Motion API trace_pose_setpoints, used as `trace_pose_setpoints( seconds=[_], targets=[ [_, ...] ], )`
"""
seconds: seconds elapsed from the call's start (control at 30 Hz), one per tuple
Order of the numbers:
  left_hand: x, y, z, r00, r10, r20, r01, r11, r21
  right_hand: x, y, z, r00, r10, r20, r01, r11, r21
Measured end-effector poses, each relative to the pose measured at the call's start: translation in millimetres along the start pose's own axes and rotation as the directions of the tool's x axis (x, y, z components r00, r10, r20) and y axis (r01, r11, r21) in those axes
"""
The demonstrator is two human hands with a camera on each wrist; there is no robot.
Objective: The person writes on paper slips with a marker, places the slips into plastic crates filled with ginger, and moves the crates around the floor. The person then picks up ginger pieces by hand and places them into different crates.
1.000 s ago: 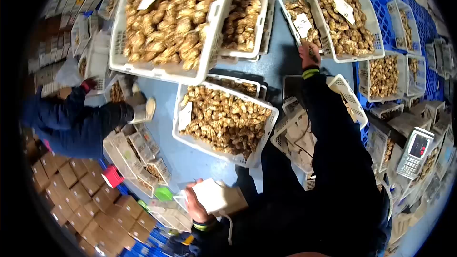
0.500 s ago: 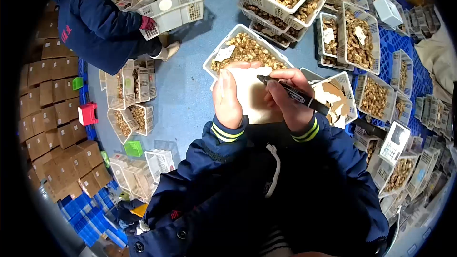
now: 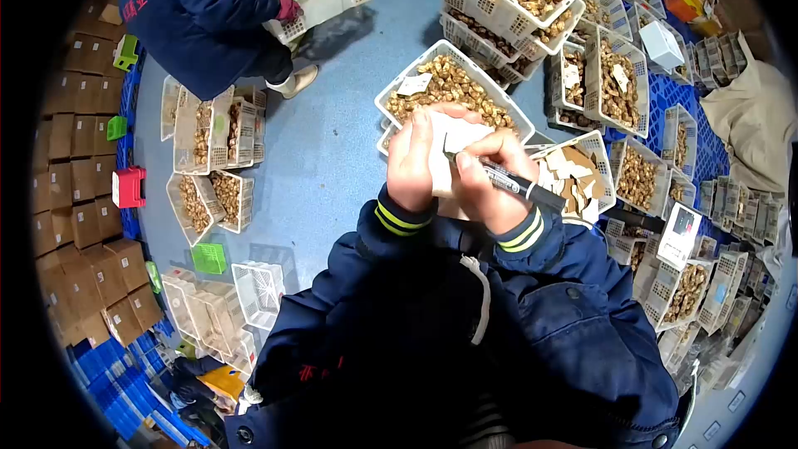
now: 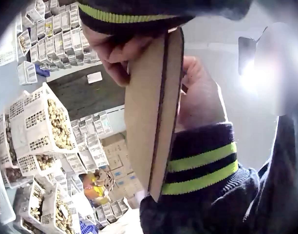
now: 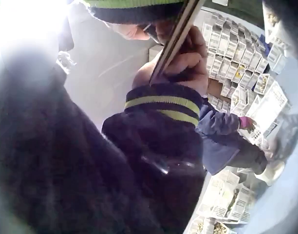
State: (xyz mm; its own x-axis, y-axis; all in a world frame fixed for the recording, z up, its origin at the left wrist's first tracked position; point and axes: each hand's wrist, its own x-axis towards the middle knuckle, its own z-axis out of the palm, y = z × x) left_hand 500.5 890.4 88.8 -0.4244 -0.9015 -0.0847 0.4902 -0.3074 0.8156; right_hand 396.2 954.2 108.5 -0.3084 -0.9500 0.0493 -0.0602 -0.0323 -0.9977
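In the head view my left hand (image 3: pixel 409 168) grips a small stack of cardboard pieces (image 3: pixel 446 135) with a white top face. Its layered brown edges show in the left wrist view, where the cardboard (image 4: pixel 144 102) is tilted on end. My right hand (image 3: pixel 496 191) pinches a black marker pen (image 3: pixel 525 189). The pen's tip is at the white face, beside a short dark stroke. Just beyond the hands stands a white crate (image 3: pixel 519 120) of lumpy brown produce (image 3: pixel 449 83), with a white label card (image 3: pixel 414 85) lying on it.
Stacked crates (image 3: pixel 490 12) of the same produce rise at the far right. A crate of cardboard scraps (image 3: pixel 573 173) is near my right arm, with a scale (image 3: pixel 680 233) beyond. Another person (image 3: pixel 199 17) holds a crate (image 3: pixel 328 7) at far left; brown boxes (image 3: pixel 83 150) line the left edge.
A second ago my right hand reached to a far crate while my left held the cardboard. Both hands then came together, the marker at the white face; a dark stroke now shows there.
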Motion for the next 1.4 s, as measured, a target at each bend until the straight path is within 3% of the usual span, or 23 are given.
trace_pose_setpoints(
  seconds=[0.03,0.1,0.27,0.37,0.43,0.63,0.7,0.73,0.77,0.87,1.03,1.1,1.13,1.3,1.37,1.4],
  targets=[
    [-2.6,4.7,1.6,0.999,-0.029,-0.023,0.029,0.999,-0.027,-2.5,-1.3,1.9,0.999,0.03,0.035,-0.03,1.0,0.002],
    [-2.1,0.8,-9.3,0.999,0.024,0.033,-0.025,0.999,0.042,-0.5,0.2,11.1,0.998,0.064,-0.02,-0.059,0.981,0.185],
    [-2.5,2.9,-17.7,1.0,0.02,-0.005,-0.019,0.999,0.044,5.6,2.0,20.2,0.993,0.099,-0.059,-0.095,0.993,0.07],
    [-2.6,7.9,-13.1,0.999,-0.011,-0.038,0.012,1.0,0.022,5.3,4.0,21.3,0.991,0.072,-0.115,-0.061,0.993,0.097],
    [-2.1,7.6,-15.0,0.999,-0.025,-0.03,0.027,0.998,0.055,1.5,1.6,16.0,0.989,0.149,-0.021,-0.147,0.986,0.076],
    [1.5,4.9,-16.0,0.998,-0.047,-0.034,0.049,0.996,0.078,-2.9,4.3,15.8,0.987,0.152,-0.047,-0.148,0.986,0.074],
    [3.3,3.3,-16.6,0.994,-0.063,-0.086,0.066,0.997,0.037,-0.2,-2.3,16.4,0.996,0.087,0.01,-0.086,0.993,-0.074],
    [3.6,2.3,-16.2,0.991,-0.085,-0.106,0.083,0.996,-0.02,1.4,0.3,15.4,0.979,0.203,0.012,-0.204,0.977,0.059],
    [3.1,2.4,-16.1,0.99,-0.09,-0.107,0.088,0.996,-0.018,2.8,2.6,18.6,0.989,0.134,-0.055,-0.123,0.977,0.172],
    [8.1,4.0,-18.5,0.998,0.008,-0.069,0.0,0.993,0.114,-3.7,-0.7,9.1,0.988,0.142,-0.059,-0.134,0.983,0.127],
    [15.4,5.9,-25.7,0.992,0.015,-0.122,-0.015,1.0,-0.003,-16.3,-4.2,5.0,0.987,0.151,-0.055,-0.141,0.979,0.149],
    [15.9,5.4,-24.7,0.993,0.016,-0.119,-0.016,1.0,-0.001,-18.4,2.5,5.3,0.993,0.101,-0.067,-0.103,0.994,-0.025],
    [15.8,5.0,-23.9,0.993,0.016,-0.114,-0.014,1.0,0.018,-19.3,-0.4,5.0,0.983,0.165,-0.076,-0.168,0.985,-0.027],
    [14.8,3.0,-22.2,0.996,0.023,-0.086,-0.021,0.999,0.029,-21.0,4.7,6.0,0.99,0.122,-0.071,-0.126,0.99,-0.055],
    [14.1,0.2,-23.3,0.996,0.02,-0.089,-0.017,0.999,0.028,-21.4,8.7,6.2,0.995,0.058,-0.08,-0.069,0.986,-0.149],
    [14.5,-0.6,-23.6,0.995,0.022,-0.094,-0.02,0.999,0.026,-20.5,6.7,7.8,0.995,-0.08,-0.062,0.065,0.974,-0.219]
  ],
)
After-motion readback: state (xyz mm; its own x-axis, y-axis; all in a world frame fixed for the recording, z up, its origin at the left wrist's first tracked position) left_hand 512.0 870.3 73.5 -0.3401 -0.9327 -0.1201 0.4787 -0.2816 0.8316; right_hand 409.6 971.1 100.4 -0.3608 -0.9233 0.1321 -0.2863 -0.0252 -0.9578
